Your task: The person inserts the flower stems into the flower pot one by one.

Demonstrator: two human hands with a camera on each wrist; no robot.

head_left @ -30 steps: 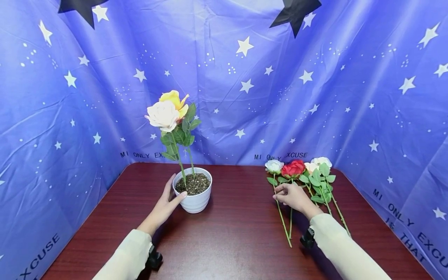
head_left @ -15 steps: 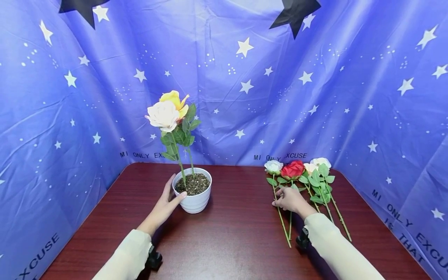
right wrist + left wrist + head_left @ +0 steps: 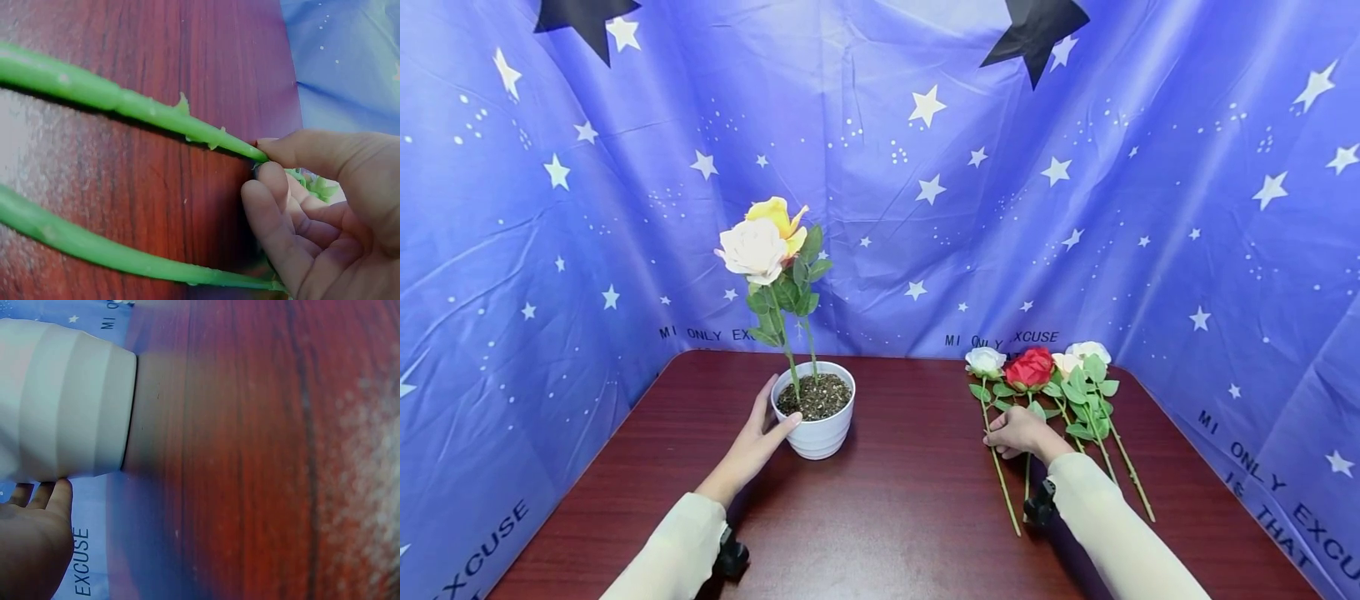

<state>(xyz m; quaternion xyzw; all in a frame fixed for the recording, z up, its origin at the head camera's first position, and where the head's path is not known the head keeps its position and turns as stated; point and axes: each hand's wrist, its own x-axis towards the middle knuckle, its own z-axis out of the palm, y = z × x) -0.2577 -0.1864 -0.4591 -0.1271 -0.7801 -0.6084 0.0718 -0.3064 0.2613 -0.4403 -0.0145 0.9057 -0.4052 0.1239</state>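
Observation:
My left hand (image 3: 752,446) rests against the left side of a white flowerpot (image 3: 823,439), its thumb on the rim and its fingers along the outer wall. In the left wrist view, straight fingertips (image 3: 60,494) touch the pot's ribbed side. Two roses stand in the pot's soil, a pale pink rose (image 3: 754,252) in front of a yellow rose (image 3: 778,215). On the right, my right hand (image 3: 1022,433) pinches the stem of a white rose (image 3: 985,362) lying at the left of a row. The right wrist view shows thumb and forefinger at that stem (image 3: 150,111).
Beside the white rose lies a red rose (image 3: 1030,369), its stem passing under my right hand. Farther right are a peach rose (image 3: 1064,364) and another white rose (image 3: 1087,351) with leafy stems. A blue star-print cloth (image 3: 880,208) surrounds the dark red wooden table (image 3: 910,467).
My right hand has moved slightly down and left along the white rose's stem, and its fingertips have drawn together on it. My left hand stays on the pot.

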